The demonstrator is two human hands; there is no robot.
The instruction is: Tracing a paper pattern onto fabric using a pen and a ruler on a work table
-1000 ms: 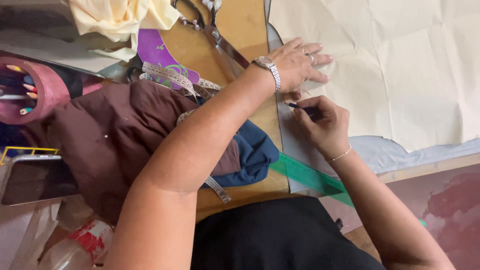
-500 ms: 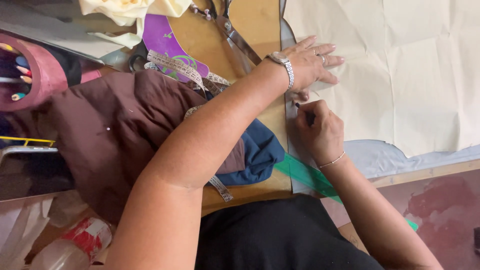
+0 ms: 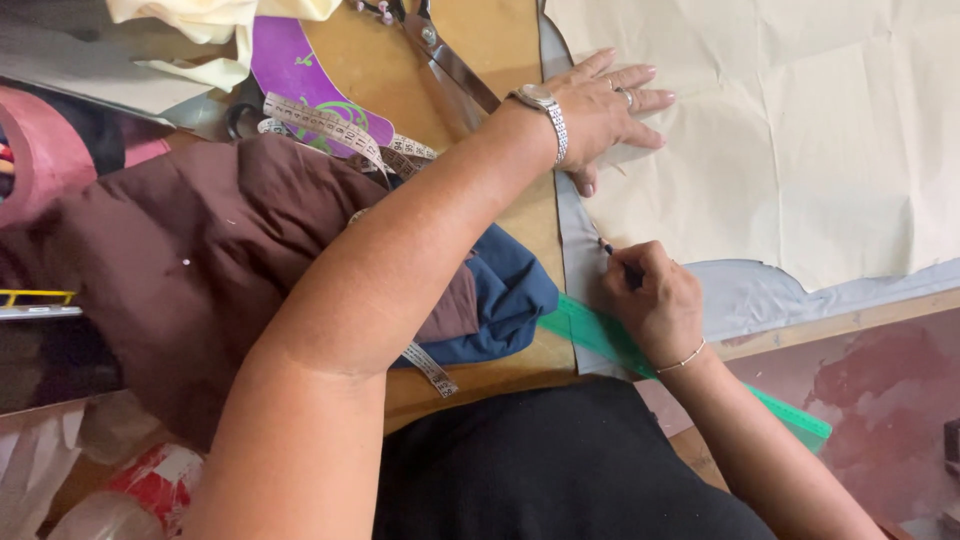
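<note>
1. The cream paper pattern (image 3: 800, 130) lies flat across the right half of the wooden table (image 3: 500, 40), on top of a grey cloth (image 3: 760, 295) whose edge shows as a strip along the paper's left side and below its lower edge.
2. Your right hand (image 3: 655, 305) is curled closed around a dark pencil (image 3: 612, 252); the tip pokes out past your fingers and meets the grey cloth just beside the paper's left edge.
3. Your left hand (image 3: 600, 110) is spread wide and flat, grasping nothing. The palm and fingers press on the top left part of the paper, and the thumb points down toward the grey strip. A metal wristwatch (image 3: 545, 110) sits on that wrist.
4. A green ruler (image 3: 590, 335) lies slantwise under your right wrist, running from near the blue cloth (image 3: 500, 300) down toward the table's near edge at the right.
5. A pair of scissors (image 3: 450, 65) lies on the bare wood just above your left forearm, blades pointing toward the watch.
6. Left of your forearm sits a heap of brown cloth (image 3: 200, 270), with the blue cloth tucked against its right side.
7. A white measuring tape (image 3: 320, 125) trails over the brown heap and across a purple card (image 3: 300, 70), and its end shows again below your arm.
8. A pale yellow cloth (image 3: 210, 20) lies at the top left.
</note>
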